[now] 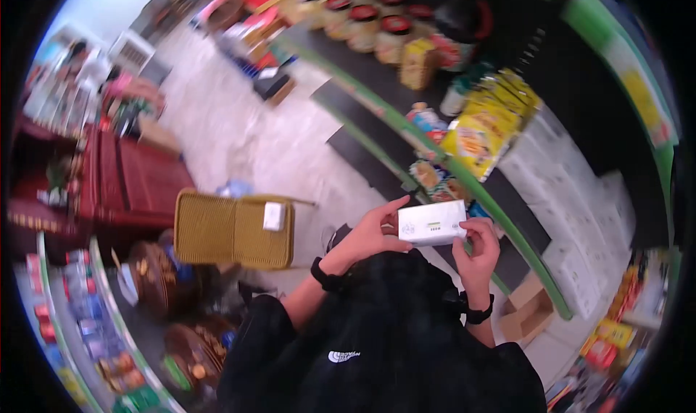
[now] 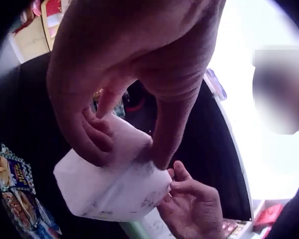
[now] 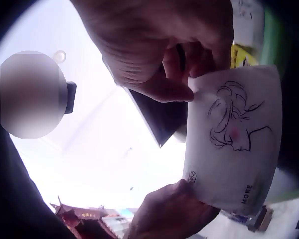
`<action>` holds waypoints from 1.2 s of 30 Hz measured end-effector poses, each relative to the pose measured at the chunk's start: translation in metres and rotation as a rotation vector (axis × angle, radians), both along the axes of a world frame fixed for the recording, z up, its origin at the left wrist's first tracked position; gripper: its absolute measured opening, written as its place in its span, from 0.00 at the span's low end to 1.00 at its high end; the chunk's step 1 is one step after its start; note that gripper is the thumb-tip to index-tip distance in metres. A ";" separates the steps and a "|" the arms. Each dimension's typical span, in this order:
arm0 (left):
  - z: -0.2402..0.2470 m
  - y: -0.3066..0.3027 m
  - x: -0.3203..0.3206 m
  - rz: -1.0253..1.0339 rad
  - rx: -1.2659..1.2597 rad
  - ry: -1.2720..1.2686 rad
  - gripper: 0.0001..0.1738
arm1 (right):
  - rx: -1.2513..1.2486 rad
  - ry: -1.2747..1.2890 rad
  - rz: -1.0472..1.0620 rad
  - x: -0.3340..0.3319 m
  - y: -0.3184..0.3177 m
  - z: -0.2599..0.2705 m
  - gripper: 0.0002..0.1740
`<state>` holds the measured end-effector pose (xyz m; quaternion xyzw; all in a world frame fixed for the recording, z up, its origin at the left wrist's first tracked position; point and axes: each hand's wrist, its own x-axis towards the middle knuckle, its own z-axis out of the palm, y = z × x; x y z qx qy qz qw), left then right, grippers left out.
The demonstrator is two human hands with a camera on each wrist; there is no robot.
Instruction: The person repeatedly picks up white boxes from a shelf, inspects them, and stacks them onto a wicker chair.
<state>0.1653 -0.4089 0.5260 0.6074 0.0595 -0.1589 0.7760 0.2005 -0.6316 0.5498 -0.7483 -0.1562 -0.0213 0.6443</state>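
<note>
Near the shelves [image 1: 395, 123], left hand [image 1: 373, 233] and right hand [image 1: 480, 245] pinch the white packet [image 1: 432, 222] between their fingers [image 1: 394, 207].

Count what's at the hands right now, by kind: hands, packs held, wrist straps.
Hands: 2, the left hand and the right hand
Packs: 1, the white pack, in both grips
Wrist straps: 2, the left strap and the right strap, both black
Total: 5

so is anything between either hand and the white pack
Nothing visible. The left hand and right hand each already pinch an end of the pack.
</note>
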 end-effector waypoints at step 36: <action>-0.437 0.381 -0.361 1.044 -0.123 0.969 0.21 | -1.171 0.721 0.983 -0.109 0.438 -0.311 0.21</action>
